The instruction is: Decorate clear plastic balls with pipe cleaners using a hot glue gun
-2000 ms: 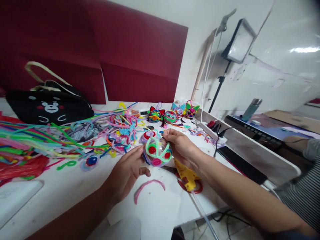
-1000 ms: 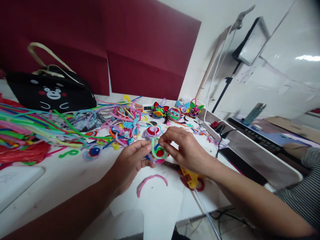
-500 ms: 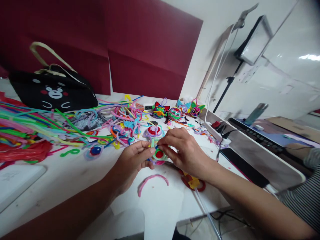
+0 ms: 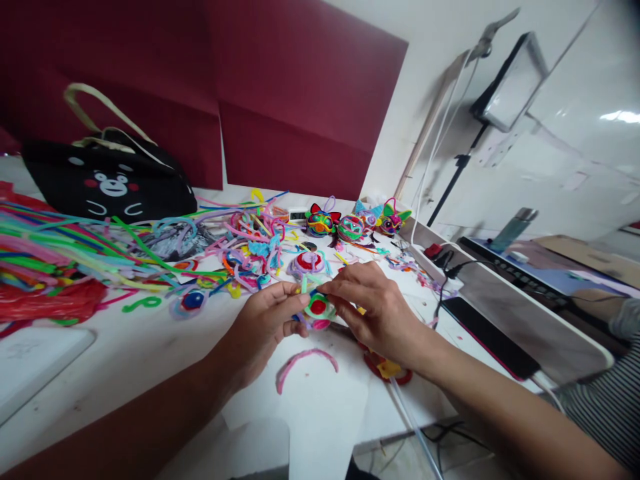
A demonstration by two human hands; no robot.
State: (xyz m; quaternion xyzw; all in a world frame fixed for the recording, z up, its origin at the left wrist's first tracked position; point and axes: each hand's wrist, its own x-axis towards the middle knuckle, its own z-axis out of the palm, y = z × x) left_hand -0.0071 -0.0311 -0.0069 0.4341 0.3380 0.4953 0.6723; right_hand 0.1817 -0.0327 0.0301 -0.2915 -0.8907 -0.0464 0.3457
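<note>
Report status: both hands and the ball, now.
Left hand, right hand both pinching the pipe-cleaner ball. Pink pipe-cleaner arc lies loose close by. Yellow tool under right wrist.

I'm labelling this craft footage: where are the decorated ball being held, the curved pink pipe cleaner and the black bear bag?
decorated ball [image 4: 319, 307]: head view, its red coil ringed in green.
curved pink pipe cleaner [image 4: 306, 353]: head view, top of its arch.
black bear bag [image 4: 107, 187]: head view, the bear face.

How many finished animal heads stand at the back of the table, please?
4: a red-eared head, a green-and-red head beside it, a blue-eared head partly hidden behind, a green-eared head rightmost. More may be hidden.
</note>
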